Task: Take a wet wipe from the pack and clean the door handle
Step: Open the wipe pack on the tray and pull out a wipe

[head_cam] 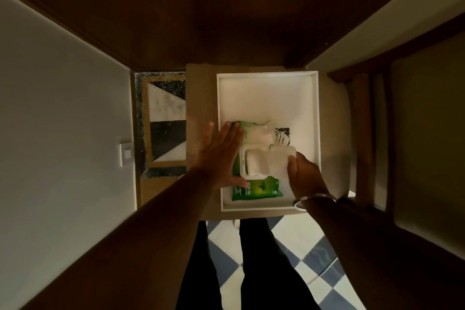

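Wipe pack [255, 190]: green soft pack, lying flat inside the white tray, in the tray's near half and toward its left wall.
Pack lid [279, 162]: translucent white flip lid, swung open toward the right of the pack; the framed opening [251, 161] beside it shows white wipe material.
Pack far end: pale, crumpled film reaching toward the middle of the tray; a small black-and-white printed patch [281, 135] lies at its right.
Left hand [221, 156]: laid palm-down on the left part of the pack, fingers straight and held close together, pointing away from the person; thumb along the near left edge of the opening. The hand is flat and spread, gripping nothing; it presses the pack against the tray floor.
Left forearm: bare, runs from the lower left of the view diagonally up to the tray's left wall.
Right hand [305, 175]: at the right of the pack, fingers curled, thumb and fingertips pinching the free edge of the open lid.
Right wrist: carries a metal bangle [314, 200], over the tray's near right corner.
Tray [266, 75]: white, rectangular, raised rim; its far half is bare.
Tray support: beige woven surface [201, 98] under the tray.
Beyond the tray: dark wooden door [226, 7].
Left of the tray: white wall with a light switch [126, 153].
Near side of the tray: checkered floor [302, 246] and the person's dark-trousered legs.
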